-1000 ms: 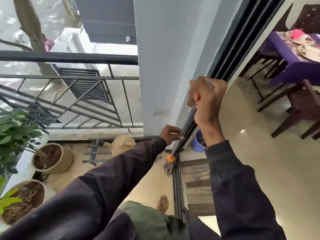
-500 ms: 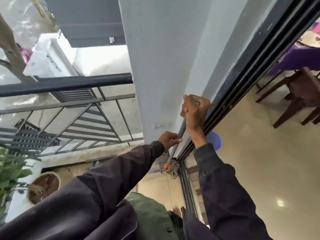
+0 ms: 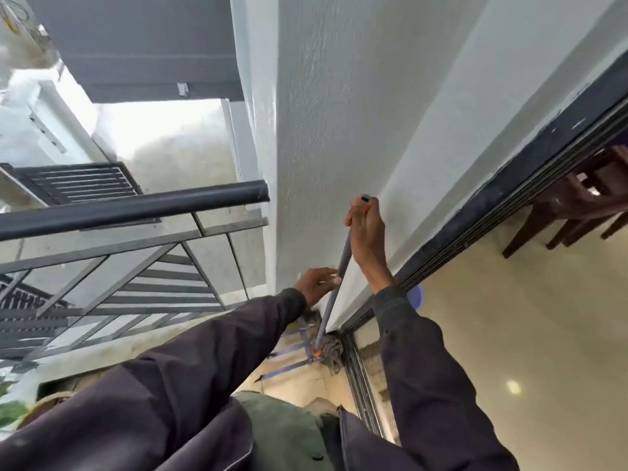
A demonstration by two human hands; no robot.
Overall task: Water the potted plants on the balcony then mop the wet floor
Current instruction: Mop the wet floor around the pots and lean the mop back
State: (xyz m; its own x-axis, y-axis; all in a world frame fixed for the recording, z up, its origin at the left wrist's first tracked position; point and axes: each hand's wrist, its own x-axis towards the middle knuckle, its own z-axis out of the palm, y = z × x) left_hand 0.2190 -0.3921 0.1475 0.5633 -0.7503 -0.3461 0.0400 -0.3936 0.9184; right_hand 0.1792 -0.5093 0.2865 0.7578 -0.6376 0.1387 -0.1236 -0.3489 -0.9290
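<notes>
Balcony railing at far left, plant leaves low in the corner. Further right, left hand on the grey mop handle partway down, fingers curled round it. Mop head down on the balcony floor beside the white wall. Right hand gripping the handle's top end. Blue bucket and brown chair indoors at right.

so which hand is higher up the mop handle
The right hand, gripping the mop handle just below its top; the left hand holds it lower down.
</notes>
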